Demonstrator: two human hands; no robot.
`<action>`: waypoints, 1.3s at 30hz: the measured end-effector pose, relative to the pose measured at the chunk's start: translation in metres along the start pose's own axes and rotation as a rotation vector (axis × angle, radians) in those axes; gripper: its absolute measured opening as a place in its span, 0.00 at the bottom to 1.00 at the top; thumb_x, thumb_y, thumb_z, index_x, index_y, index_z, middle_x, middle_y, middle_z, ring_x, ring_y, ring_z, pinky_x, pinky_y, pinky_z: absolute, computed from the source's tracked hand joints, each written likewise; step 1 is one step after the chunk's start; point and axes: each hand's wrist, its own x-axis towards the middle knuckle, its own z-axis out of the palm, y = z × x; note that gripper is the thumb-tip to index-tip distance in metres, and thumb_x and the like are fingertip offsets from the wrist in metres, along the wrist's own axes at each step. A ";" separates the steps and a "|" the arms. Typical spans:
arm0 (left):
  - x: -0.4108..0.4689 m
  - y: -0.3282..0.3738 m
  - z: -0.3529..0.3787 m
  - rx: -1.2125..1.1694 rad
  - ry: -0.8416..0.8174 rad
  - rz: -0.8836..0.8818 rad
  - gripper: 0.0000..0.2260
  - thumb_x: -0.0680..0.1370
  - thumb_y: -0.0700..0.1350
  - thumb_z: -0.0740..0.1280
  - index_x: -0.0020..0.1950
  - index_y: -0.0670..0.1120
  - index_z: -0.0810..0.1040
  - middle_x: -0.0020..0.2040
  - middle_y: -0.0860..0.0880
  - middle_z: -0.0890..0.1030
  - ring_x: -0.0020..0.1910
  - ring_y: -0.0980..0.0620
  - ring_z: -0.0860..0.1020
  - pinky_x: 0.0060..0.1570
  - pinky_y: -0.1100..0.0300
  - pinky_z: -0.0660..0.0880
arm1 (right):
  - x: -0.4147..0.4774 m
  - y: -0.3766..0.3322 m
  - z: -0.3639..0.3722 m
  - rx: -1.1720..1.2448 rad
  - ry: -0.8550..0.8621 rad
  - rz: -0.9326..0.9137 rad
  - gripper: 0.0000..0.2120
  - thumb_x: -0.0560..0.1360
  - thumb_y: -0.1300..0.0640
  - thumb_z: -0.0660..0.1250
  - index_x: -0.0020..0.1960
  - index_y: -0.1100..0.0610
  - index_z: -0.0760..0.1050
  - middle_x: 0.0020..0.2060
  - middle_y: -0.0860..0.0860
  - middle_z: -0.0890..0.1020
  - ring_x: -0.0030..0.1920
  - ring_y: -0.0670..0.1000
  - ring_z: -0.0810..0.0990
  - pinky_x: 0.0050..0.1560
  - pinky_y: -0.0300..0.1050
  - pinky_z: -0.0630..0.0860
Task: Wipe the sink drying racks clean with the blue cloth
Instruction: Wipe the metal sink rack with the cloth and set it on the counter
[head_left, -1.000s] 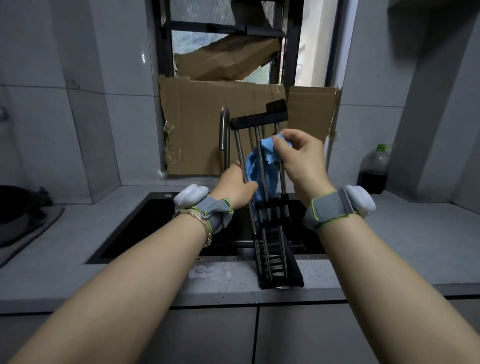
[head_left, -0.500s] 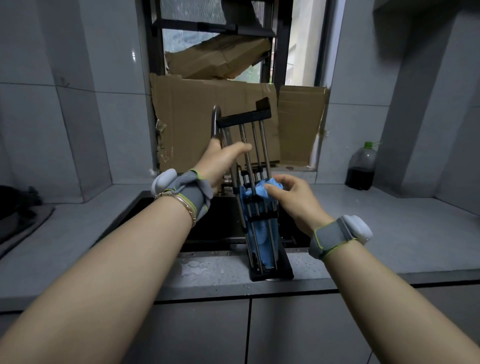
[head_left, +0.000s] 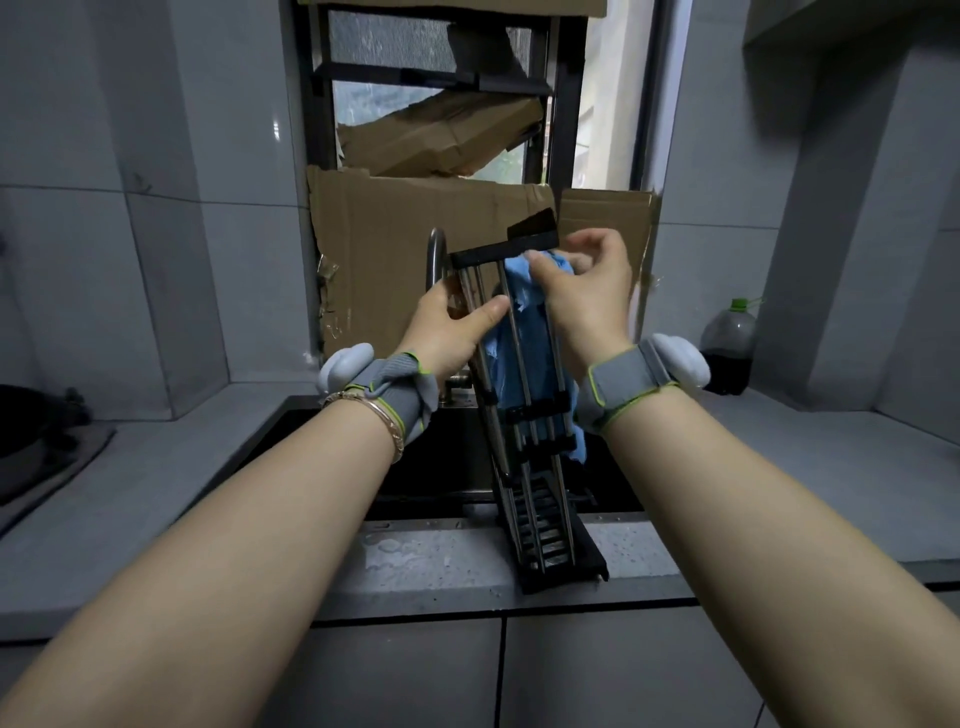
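A drying rack (head_left: 535, 467) of steel rods with black end bars stands tilted on end, its foot on the counter's front strip and its top leaning over the sink. My left hand (head_left: 452, 327) grips the rods on the rack's left side, near the top. My right hand (head_left: 582, 296) pinches the blue cloth (head_left: 519, 353) against the rods just under the top black bar. The cloth hangs down behind the rods to about mid-rack.
The dark sink (head_left: 426, 457) lies behind the rack, with a curved steel tap (head_left: 435, 254) at its back. Cardboard sheets (head_left: 395, 260) cover the window. A dark bottle (head_left: 730, 348) stands on the counter at right, a stove edge (head_left: 41, 452) at left. Water drops wet the counter strip (head_left: 415, 556).
My right hand has slid the cloth up the rods from mid-rack to the top bar. My left hand stays gripping the rack's upper left side.
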 end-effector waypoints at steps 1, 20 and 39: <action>0.001 0.000 -0.002 0.007 -0.010 0.001 0.10 0.76 0.48 0.69 0.54 0.49 0.72 0.45 0.55 0.77 0.49 0.52 0.77 0.52 0.56 0.73 | -0.002 0.000 0.001 0.013 -0.007 -0.003 0.15 0.70 0.62 0.72 0.47 0.54 0.67 0.38 0.51 0.78 0.39 0.48 0.78 0.43 0.44 0.77; -0.001 -0.002 0.001 0.085 -0.042 -0.012 0.25 0.74 0.56 0.69 0.67 0.46 0.69 0.63 0.38 0.75 0.63 0.39 0.74 0.62 0.40 0.71 | -0.033 0.040 -0.041 -0.161 -0.165 0.113 0.13 0.70 0.67 0.71 0.35 0.55 0.69 0.32 0.52 0.74 0.35 0.48 0.72 0.38 0.36 0.72; -0.003 0.007 0.000 0.126 -0.120 0.207 0.08 0.72 0.38 0.66 0.50 0.46 0.74 0.43 0.50 0.79 0.44 0.56 0.75 0.43 0.58 0.73 | -0.019 -0.005 0.020 -0.537 -0.146 -0.860 0.05 0.67 0.62 0.69 0.41 0.59 0.82 0.41 0.53 0.85 0.44 0.55 0.83 0.55 0.52 0.66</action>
